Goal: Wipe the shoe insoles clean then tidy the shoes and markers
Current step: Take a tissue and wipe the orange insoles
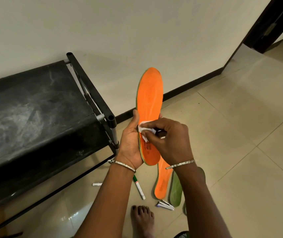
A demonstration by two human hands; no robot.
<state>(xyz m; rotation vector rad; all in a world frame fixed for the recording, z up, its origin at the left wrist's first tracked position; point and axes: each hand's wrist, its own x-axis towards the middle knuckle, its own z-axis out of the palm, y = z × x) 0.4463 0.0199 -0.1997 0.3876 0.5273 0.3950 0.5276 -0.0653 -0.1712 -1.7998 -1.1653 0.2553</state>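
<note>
An orange insole (150, 93) stands upright in front of me, toe end up. My left hand (130, 143) grips its heel end from the left, palm toward me. My right hand (170, 140) pinches a crumpled white tissue (143, 128) and presses it against the insole's lower middle. On the floor below lie a second orange insole (162, 184) and a green one (176, 191), partly hidden by my right forearm. A green-capped white marker (139, 187) and another white marker (97, 184) lie on the tiles beside my left forearm.
A black shoe rack (39, 107) with a dusty top shelf stands at the left against the white wall. A small stapler (165, 204) lies on the tiles near my bare foot (143, 219). Beige tiled floor stretches right toward a dark doorway (273, 26).
</note>
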